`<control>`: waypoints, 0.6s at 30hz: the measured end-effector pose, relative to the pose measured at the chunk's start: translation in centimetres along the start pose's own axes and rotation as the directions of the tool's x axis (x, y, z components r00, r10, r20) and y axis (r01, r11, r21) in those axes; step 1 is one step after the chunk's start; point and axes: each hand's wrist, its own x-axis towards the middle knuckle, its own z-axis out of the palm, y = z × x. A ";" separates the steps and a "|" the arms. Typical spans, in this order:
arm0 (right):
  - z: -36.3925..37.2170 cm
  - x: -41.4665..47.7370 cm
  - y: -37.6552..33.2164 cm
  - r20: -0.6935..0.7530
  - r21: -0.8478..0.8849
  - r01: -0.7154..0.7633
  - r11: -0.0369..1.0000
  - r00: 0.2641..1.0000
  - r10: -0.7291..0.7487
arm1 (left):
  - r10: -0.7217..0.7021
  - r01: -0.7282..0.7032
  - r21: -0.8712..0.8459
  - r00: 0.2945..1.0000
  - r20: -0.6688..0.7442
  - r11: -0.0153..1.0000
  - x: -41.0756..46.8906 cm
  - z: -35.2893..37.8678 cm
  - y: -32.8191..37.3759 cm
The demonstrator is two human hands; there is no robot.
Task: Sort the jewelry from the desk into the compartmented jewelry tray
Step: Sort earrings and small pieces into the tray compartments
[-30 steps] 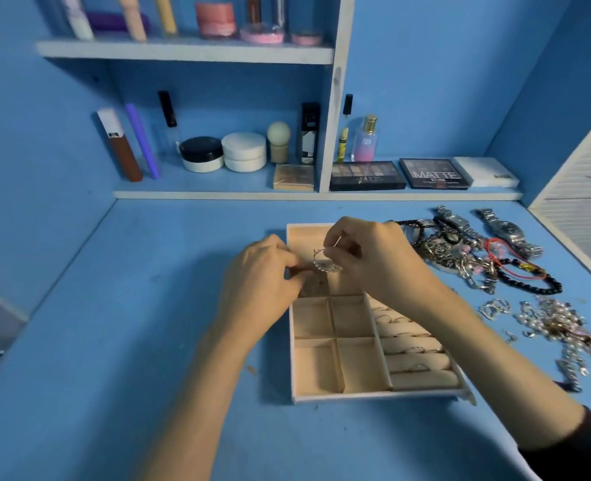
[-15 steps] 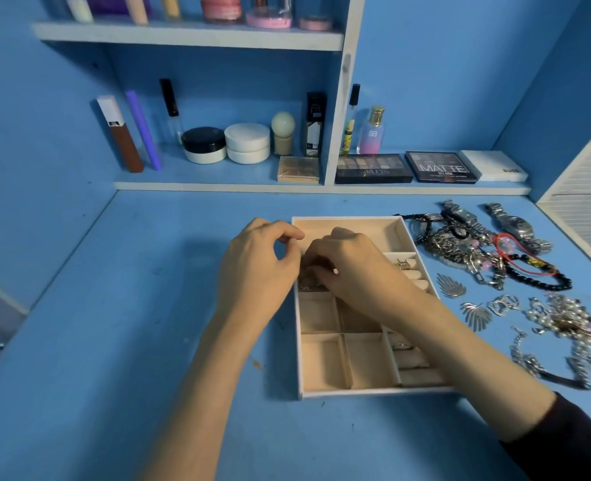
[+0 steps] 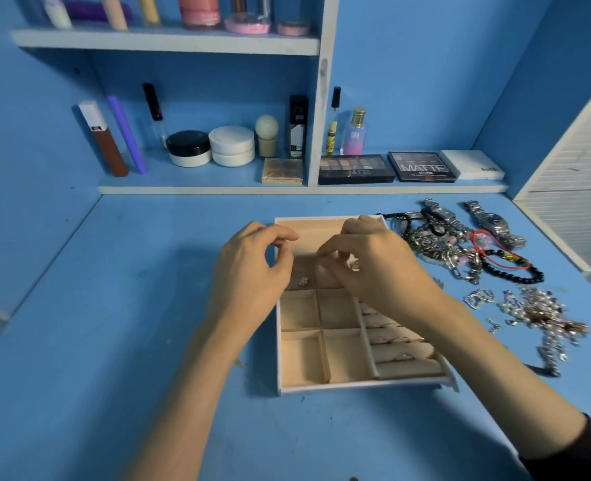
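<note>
silver piece (image 3: 302,281) now down in tray (image 3: 356,383)

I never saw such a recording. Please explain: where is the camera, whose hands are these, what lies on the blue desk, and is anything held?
No machine: a person wears the camera on the head, so you look down at their left hand and right hand. Both hover over a beige compartmented jewelry tray with a white rim. A silver piece lies in one compartment; rings sit on its rolls. Right of it lie silver watches, a black bead bracelet and a pearl cluster. The left hand holds nothing; what the right hand pinches, if anything, is hidden.
</note>
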 end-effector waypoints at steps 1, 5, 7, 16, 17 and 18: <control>-0.8 -0.5 0.6 -0.010 0.019 -0.027 0.999 1.000 0.028 | 0.015 -0.015 0.002 1.000 0.022 1.000 -0.1 0.2 0.2; -4.5 -3.3 3.4 -0.064 0.065 -0.140 0.988 0.987 0.144 | 0.083 -0.083 -0.005 0.989 0.122 0.997 -0.5 0.9 1.5; -6.0 -5.0 5.0 -0.097 0.085 -0.232 0.969 0.966 0.240 | 0.129 -0.129 -0.009 0.982 0.140 0.992 -0.7 1.4 2.9; -5.8 -11.1 7.4 -0.307 0.328 -0.430 0.841 0.794 0.525 | 0.236 -0.279 0.031 0.862 0.448 0.960 -1.4 6.4 9.3; -5.6 -11.3 7.5 -0.320 0.295 -0.420 0.858 0.803 0.503 | 0.250 -0.298 0.028 0.845 0.473 0.954 -1.4 7.0 9.7; -5.5 -11.5 7.7 -0.327 0.245 -0.411 0.878 0.817 0.474 | 0.266 -0.318 0.024 0.830 0.490 0.948 -1.5 7.6 10.1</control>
